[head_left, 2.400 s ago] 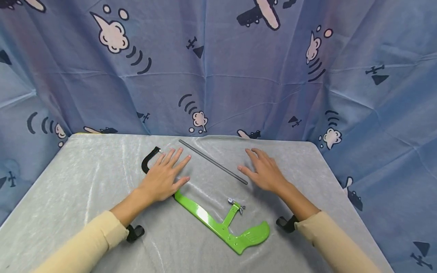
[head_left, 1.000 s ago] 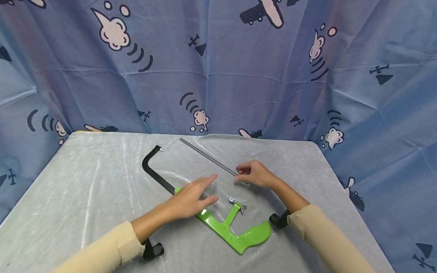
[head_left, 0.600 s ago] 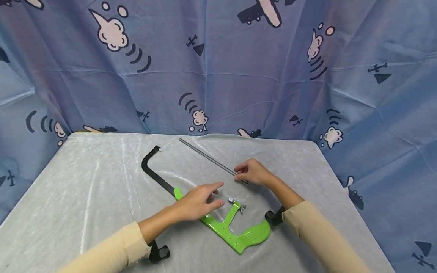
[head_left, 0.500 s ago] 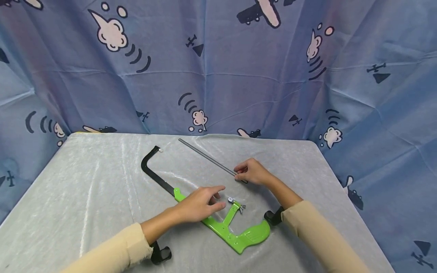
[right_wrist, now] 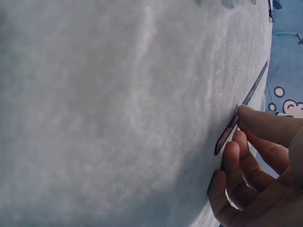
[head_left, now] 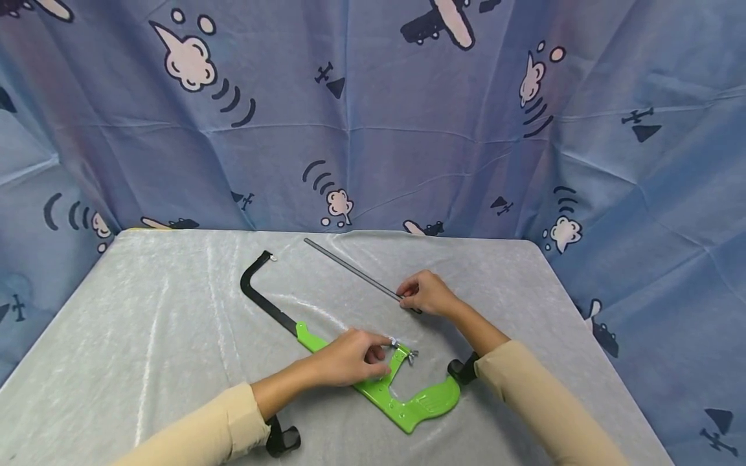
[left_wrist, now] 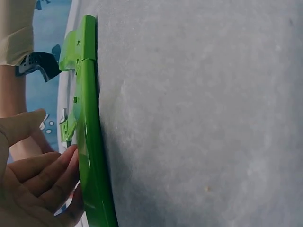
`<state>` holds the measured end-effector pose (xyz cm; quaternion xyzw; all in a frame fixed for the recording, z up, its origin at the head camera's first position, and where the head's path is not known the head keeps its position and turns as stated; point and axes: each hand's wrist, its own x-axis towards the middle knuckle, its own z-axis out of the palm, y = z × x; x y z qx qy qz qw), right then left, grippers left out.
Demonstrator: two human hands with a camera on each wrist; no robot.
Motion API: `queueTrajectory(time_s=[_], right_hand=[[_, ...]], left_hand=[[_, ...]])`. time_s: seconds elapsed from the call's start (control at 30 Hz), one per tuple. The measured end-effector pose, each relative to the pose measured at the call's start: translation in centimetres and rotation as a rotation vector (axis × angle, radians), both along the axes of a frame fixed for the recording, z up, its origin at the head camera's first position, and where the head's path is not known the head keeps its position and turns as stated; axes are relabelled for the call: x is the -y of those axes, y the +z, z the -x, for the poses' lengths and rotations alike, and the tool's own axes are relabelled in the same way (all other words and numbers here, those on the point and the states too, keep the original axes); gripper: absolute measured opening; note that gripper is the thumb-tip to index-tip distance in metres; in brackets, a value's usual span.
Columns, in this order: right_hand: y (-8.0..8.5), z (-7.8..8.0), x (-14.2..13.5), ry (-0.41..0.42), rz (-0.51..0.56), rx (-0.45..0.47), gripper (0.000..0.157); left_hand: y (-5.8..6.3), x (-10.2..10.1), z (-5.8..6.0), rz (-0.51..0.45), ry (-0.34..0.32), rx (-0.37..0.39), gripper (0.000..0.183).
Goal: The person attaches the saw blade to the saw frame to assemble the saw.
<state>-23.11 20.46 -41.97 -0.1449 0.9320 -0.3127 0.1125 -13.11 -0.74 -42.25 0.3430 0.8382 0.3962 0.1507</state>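
Note:
A green hacksaw frame (head_left: 431, 399) with a black front arm (head_left: 269, 304) lies slantwise on the table, bladeless. My left hand (head_left: 350, 359) is over its middle, index fingertip right at the small metal blade holder (head_left: 394, 342) beside the wing nut (head_left: 413, 356). In the left wrist view, the fingers (left_wrist: 68, 161) reach along the inner side of the green frame (left_wrist: 90, 118), thumb held apart. My right hand (head_left: 434, 294) pinches the grey hacksaw blade (head_left: 350, 266) near its near end. The right wrist view shows the thumb (right_wrist: 251, 116) on the blade (right_wrist: 255, 85), its holed tip sticking out.
A light grey cloth covers the table (head_left: 175, 336). Behind and at the sides hangs a blue patterned curtain (head_left: 396, 168). Black wrist straps (head_left: 283, 441) show below both beige sleeves (head_left: 201, 430).
My right hand came down onto the blade's near end and now pinches it. My left hand moved right and nearer along the frame to the blade holder. Blade and frame stayed put.

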Motion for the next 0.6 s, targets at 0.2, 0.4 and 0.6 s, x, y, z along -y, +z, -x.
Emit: queueTrajectory(time_s=[0.2, 0.4, 0.6], right_hand=[[-0.22, 0.17, 0.17, 0.016, -0.015, -0.02, 0.011], [-0.16, 0.24, 0.39, 0.018, -0.023, -0.025, 0.011], [-0.06, 0.14, 0.57, 0.022, -0.025, -0.029, 0.011]], left_hand=[[-0.22, -0.26, -0.15, -0.04, 0.0, 0.085, 0.046], [-0.41, -0.48, -0.21, -0.073, 0.019, 0.114, 0.048], [-0.54, -0.62, -0.24, -0.08, 0.038, 0.137, 0.049]])
